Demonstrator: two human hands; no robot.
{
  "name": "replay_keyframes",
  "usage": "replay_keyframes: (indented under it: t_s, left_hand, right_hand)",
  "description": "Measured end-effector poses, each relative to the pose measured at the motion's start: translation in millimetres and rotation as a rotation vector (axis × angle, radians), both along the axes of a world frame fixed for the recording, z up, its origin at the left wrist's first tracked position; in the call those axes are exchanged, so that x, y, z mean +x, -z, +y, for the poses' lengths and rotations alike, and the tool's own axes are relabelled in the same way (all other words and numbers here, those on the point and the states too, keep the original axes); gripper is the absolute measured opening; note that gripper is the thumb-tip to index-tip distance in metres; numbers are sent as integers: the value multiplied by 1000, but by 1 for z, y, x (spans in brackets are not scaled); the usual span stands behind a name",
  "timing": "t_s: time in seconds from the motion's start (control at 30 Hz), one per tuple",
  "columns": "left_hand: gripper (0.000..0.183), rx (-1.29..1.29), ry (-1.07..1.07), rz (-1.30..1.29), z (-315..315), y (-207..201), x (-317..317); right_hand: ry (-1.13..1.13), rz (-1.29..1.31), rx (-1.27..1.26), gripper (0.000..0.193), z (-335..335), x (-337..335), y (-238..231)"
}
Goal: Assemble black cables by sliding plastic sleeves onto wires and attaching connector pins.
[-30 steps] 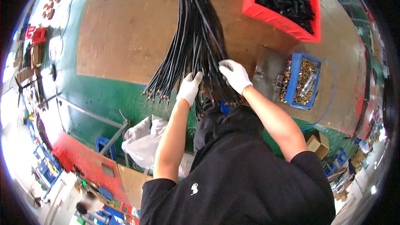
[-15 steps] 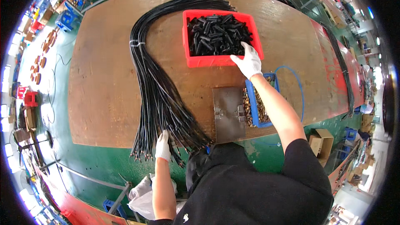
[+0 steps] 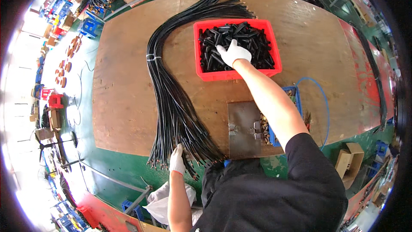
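A large bundle of black cables (image 3: 165,103) with copper-coloured ends curves across the brown table, tied partway along. At the near edge, my left hand (image 3: 177,161), in a white glove, is closed among the loose cable ends and seems to grip a cable; its fingertips are partly hidden. Farther off stands a red bin (image 3: 208,76) heaped with short black tubular sleeves (image 3: 253,43). My right hand (image 3: 236,54), also gloved, reaches over the bin onto the sleeves. Its thumb and forefinger are apart, and no sleeve shows between them.
A blue crate (image 3: 299,103) of small brass-coloured fittings stands partly under my right forearm. Beside it lies a dark metal plate (image 3: 243,131). A thin blue hose (image 3: 327,103) loops to the right. Another black cable bundle (image 3: 372,66) lies along the table's right end.
My right hand has moved left, from the bin's near right corner to the middle of the sleeves. My left hand stays at the cable ends. The whole view has shifted slightly.
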State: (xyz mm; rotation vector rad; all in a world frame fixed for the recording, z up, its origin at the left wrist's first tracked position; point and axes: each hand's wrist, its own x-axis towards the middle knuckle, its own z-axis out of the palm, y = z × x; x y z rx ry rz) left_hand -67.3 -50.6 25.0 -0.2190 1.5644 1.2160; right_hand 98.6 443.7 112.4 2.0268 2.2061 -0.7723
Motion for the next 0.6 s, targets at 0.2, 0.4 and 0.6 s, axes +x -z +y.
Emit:
replay_keyframes:
  t_s: [0.2, 0.4, 0.6]
  left_hand:
    - [29, 13, 6, -11, -3, -1, 3]
    - [28, 40, 32, -81, 0, -7, 0]
    - [27, 36, 32, -88, -6, -1, -10]
  right_hand:
    - [282, 28, -184, 113, 5, -40, -1]
    - [356, 80, 19, 89, -3, -35, 22]
    - [342, 219, 202, 57, 4, -17, 47]
